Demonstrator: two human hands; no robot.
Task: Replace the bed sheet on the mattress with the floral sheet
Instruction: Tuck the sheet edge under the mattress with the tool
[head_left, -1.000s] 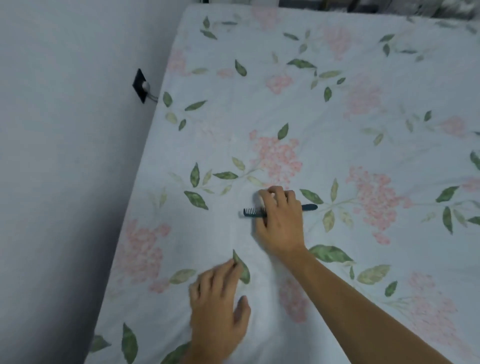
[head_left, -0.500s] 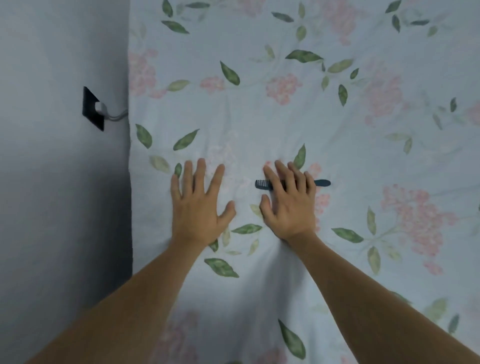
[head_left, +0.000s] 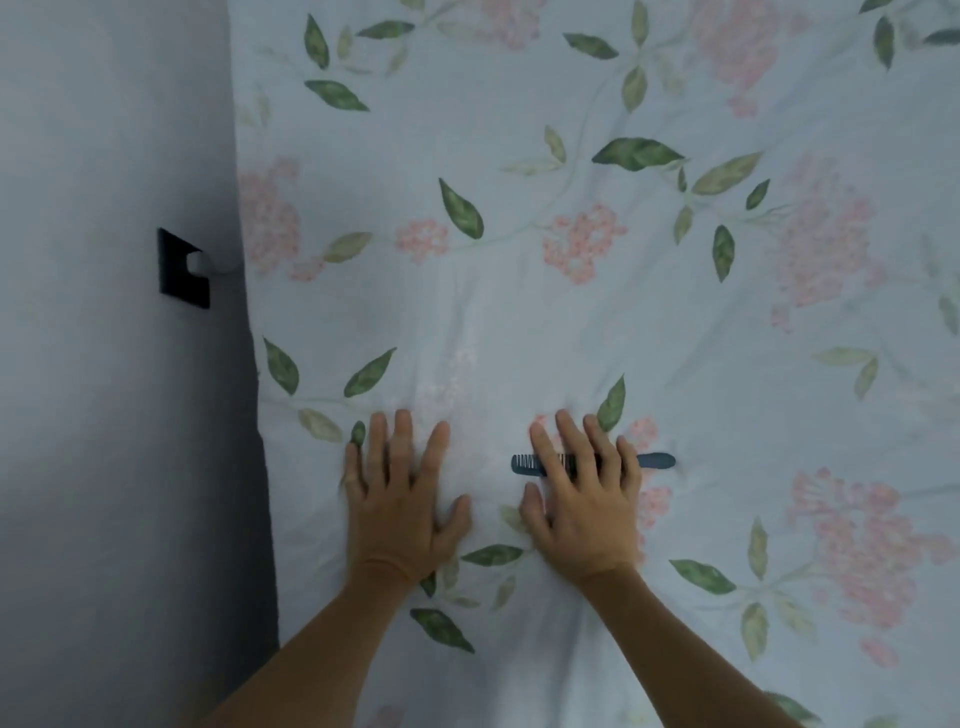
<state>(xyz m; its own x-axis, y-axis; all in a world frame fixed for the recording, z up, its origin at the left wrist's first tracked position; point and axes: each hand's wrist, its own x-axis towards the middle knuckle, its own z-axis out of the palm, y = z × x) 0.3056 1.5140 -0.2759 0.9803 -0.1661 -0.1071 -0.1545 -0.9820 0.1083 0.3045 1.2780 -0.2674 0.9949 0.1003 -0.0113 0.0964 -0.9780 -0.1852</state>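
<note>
Middle of dark comb (head_left: 655, 460) hidden under right hand (head_left: 582, 512); only toothed end, toward the left hand, and rounded handle end, on the far side, showing. Cannot tell whether comb is merely pinned flat or lightly hooked by fingers. Mattress entirely covered, none of it visible. Bed edges cut off by frame on far, near and right-hand sides; only wall-side edge in view. Both forearms cropped at bottom of frame. Detail of black wall plate (head_left: 183, 270) hard to make out: a pale plug seated in it, thin cord (head_left: 224, 269) running toward the sheet edge, its end lost behind the fabric.

Floral sheet (head_left: 519, 312) spread flat over bed, pale ground with pink flower clusters and green leaves, shallow creases radiating around comb. Wall-side edge of sheet lying against grey wall (head_left: 104, 415), well to the left-hand side of comb.

Left hand (head_left: 402, 509) palm down on sheet, just beside toothed end of comb, not touching it; fingers straight and slightly spread, thumb angled toward comb. Right hand palm down directly over comb, fingers straight, fanned apart, pressing across comb shaft, thumb out on sheet below toothed end.

No containers in view.
</note>
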